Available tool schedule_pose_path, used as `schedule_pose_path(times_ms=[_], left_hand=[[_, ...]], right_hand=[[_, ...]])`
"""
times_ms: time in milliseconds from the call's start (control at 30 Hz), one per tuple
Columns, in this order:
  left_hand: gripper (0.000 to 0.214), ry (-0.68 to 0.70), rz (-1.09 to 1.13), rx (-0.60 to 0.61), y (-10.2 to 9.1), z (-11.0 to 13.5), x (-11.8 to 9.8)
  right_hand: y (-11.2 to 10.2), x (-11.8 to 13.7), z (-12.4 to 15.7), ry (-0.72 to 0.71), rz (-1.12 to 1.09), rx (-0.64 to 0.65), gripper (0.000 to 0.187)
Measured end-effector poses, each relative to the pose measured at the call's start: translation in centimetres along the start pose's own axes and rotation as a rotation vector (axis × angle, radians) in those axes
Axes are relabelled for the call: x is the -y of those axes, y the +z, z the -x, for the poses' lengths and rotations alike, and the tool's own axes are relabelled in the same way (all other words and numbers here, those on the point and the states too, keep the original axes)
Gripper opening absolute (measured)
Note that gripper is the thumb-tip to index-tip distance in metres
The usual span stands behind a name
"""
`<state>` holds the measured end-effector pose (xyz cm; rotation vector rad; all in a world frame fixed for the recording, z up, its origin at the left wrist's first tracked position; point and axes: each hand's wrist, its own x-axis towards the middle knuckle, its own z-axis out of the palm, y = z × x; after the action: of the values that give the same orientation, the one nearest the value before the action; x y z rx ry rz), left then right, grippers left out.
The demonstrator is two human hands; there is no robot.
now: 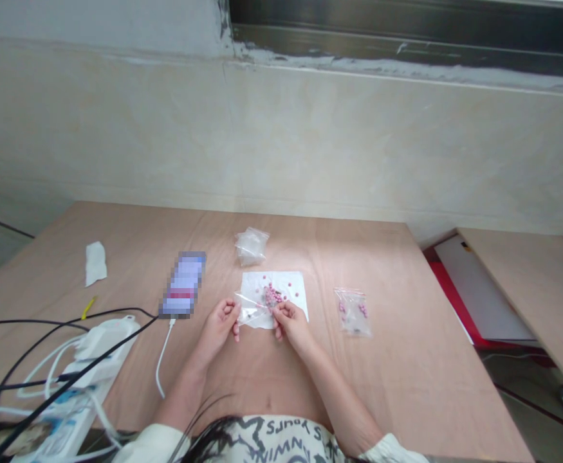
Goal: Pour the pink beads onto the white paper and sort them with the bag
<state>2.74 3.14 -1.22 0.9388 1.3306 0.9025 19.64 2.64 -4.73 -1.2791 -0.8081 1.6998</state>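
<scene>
In the middle of the table lies a square white sheet point(298, 283) with a pile of small pink beads point(272, 294) and several loose ones around it. My left hand point(226, 316) is closed on the left edge of a small clear plastic bag point(255, 310), held over the sheet's near left part. The bag reaches across toward my right hand point(291, 319). My right hand is closed in a pinch just on the near side of the bead pile; what lies between its fingertips is too small to make out.
A zip bag with pink beads point(353, 312) lies to the right. Beyond the sheet are clear plastic bags point(252, 245). A phone point(183, 283) on a white cable, a power strip point(76, 399) with tangled cords, a yellow tie point(89, 307) and white tissue point(96, 263) occupy the left.
</scene>
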Motion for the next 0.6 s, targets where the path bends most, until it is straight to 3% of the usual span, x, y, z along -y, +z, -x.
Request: schedule_pose_path(times_ms=[133,600], left_hand=[[0.027,0.018,-0.015,-0.042,0.1,-0.1,-1.1],[0.026,0.060,-0.095,0.028,0.7,-0.3,-2.2]], right_hand=[[-0.1,-0.2,-0.2,0.019,-0.042,0.001,0.030],[-0.2,0.0,0.0,-0.011,-0.054,0.007,0.032]])
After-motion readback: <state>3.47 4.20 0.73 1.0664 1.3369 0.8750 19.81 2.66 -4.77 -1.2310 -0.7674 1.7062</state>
